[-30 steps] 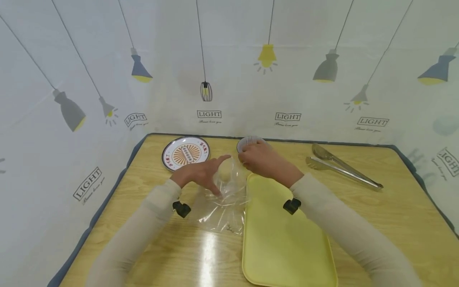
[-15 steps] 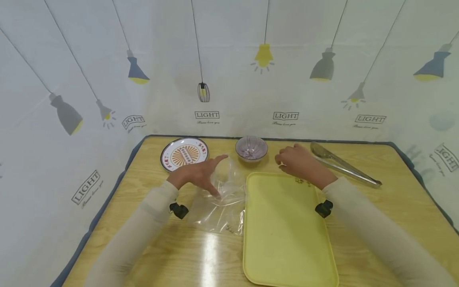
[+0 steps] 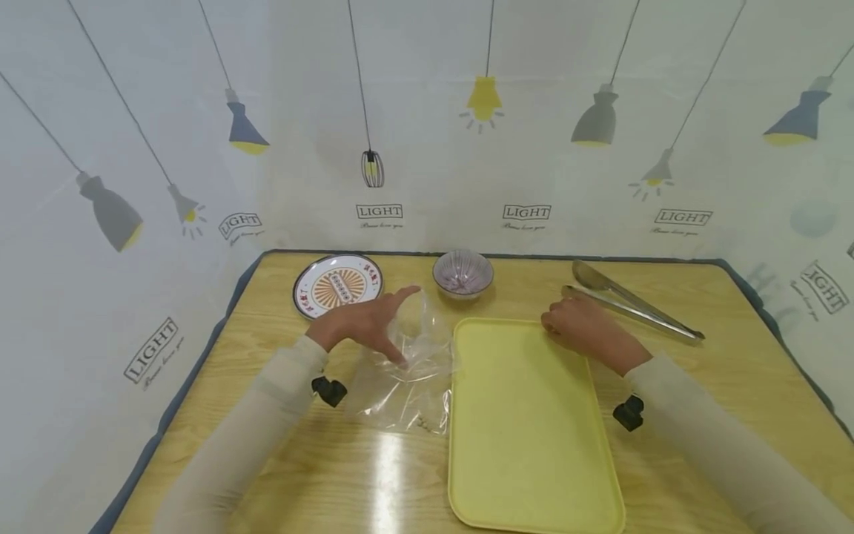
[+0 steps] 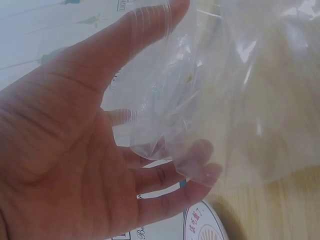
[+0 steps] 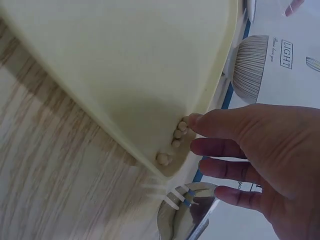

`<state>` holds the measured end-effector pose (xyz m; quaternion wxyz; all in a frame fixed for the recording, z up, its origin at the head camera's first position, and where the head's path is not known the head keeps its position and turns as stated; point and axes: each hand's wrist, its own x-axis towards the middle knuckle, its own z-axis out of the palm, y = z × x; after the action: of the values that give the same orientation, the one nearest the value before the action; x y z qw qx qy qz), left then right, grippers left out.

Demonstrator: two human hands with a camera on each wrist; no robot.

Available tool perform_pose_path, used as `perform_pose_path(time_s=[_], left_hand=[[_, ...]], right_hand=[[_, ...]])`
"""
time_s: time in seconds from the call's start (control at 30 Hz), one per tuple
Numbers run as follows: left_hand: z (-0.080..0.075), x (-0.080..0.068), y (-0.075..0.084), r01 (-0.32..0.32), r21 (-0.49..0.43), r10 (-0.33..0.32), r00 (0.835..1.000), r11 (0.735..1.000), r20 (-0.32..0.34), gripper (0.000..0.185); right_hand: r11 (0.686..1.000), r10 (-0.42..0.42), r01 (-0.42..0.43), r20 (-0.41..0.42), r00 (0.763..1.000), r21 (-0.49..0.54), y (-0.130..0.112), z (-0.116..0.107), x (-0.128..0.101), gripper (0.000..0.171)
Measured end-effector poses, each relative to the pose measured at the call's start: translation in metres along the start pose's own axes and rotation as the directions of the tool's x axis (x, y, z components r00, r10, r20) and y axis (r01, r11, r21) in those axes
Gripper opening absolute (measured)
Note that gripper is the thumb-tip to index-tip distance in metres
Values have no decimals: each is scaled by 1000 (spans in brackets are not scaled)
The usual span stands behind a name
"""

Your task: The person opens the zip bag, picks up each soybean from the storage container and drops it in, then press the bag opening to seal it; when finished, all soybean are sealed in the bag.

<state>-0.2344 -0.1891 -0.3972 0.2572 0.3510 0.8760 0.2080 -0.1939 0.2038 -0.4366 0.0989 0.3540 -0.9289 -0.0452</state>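
Nearest us, a yellow tray (image 3: pixel 534 430) lies on the desk (image 3: pixel 320 489). Our left hand (image 3: pixel 363 324) holds open a clear plastic bag (image 3: pixel 410 371) beside it. Our right hand (image 3: pixel 583 326), fingers relaxed and holding nothing, rests at the tray's far corner by some small beige balls (image 5: pixel 170 150). Tongs (image 3: pixel 630 300), a bowl (image 3: pixel 463 274) and a plate (image 3: pixel 338 284) lie beyond. We judge the balls not yet bagged.

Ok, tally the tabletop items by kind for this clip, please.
Plates: 1, patterned plate
Bowls: 1, striped bowl
Trays: 1, yellow tray
Tongs: 1, metal tongs
Bags: 1, clear plastic bag
Total: 5
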Motion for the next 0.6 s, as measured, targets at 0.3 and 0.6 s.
perform_pose_path(time_s=[0.3,0.6], left_hand=[[2,-2,-2,1,0,-1,1000,1000,2,131],[1,-6,-4,30,1,-30,1000,1000,-1,132]], right_hand=[[999,25,-25,1,1000,-20,-2,11,2,48],[999,17,-18,-18,1000,-29,-4,11,5,51]])
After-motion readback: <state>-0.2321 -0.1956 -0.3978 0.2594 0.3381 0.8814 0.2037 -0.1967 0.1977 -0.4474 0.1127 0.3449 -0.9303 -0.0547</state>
